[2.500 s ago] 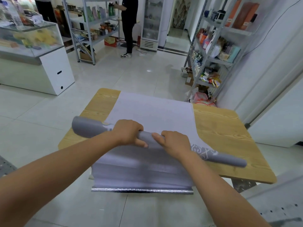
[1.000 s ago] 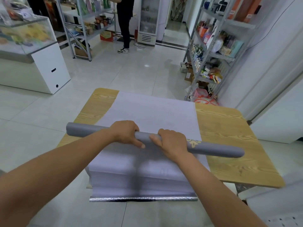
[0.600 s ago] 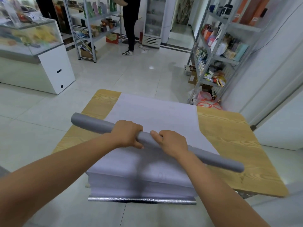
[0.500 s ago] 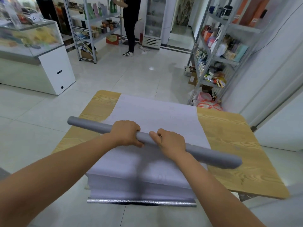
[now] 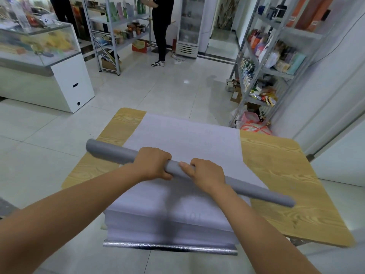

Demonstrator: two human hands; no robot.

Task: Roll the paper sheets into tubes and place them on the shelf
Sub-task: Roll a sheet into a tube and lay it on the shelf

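Both hands grip 1 rolled grey paper tube (image 5: 256, 191) near its middle, close together but not touching. Left hand (image 5: 153, 163) curls over the top of the tube, thumb underneath toward the camera. Right hand (image 5: 205, 174) wraps it the same way, thumb lying along the near side. The tube runs diagonally, left end higher and farther, right end lower and nearer, and hangs past both sides of the paper stack. Whether it rests on the stack or sits just above it is unclear.

Under the tube, a thick stack of pale lilac paper sheets (image 5: 181, 139) lies on a wooden table (image 5: 286, 175). The near edge of the stack overhangs the table front, with a shiny silver strip (image 5: 169, 247) along the bottom.

Right of the table, a metal shelf rack (image 5: 276, 56) stands against the wall, loaded with packaged goods. A second metal rack (image 5: 118, 32) stands far back left, with a person in black (image 5: 162, 26) just beside it. A glass display counter (image 5: 39, 56) is at far left. A tall white fridge (image 5: 191, 26) stands at the back. The floor is light tile (image 5: 167, 89).
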